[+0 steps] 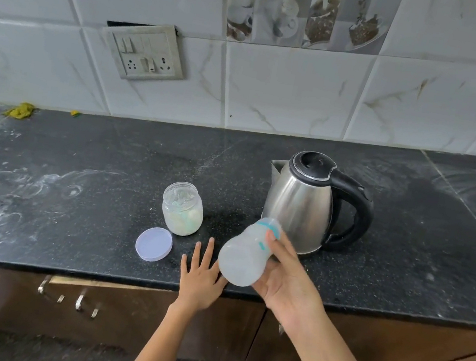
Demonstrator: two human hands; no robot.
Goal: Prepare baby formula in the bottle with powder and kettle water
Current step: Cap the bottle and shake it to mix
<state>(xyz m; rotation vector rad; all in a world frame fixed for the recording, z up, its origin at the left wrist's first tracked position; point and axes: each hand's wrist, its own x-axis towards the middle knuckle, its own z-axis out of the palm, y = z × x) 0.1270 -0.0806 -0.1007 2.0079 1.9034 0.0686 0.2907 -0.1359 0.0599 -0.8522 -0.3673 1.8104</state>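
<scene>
Right hand (284, 271) grips the bottle (246, 253), tilted with its base toward the camera and its teal-collared top toward the kettle (316, 200), just in front of it; judged a shake to mix. Left hand (201, 275) lies flat, fingers straight and apart, on the worktop (68, 198) edge beside the bottle, probably bracing. Powder jar (182, 208) stands open, left of the kettle; its lid (154, 243) lies just in front of it.
</scene>
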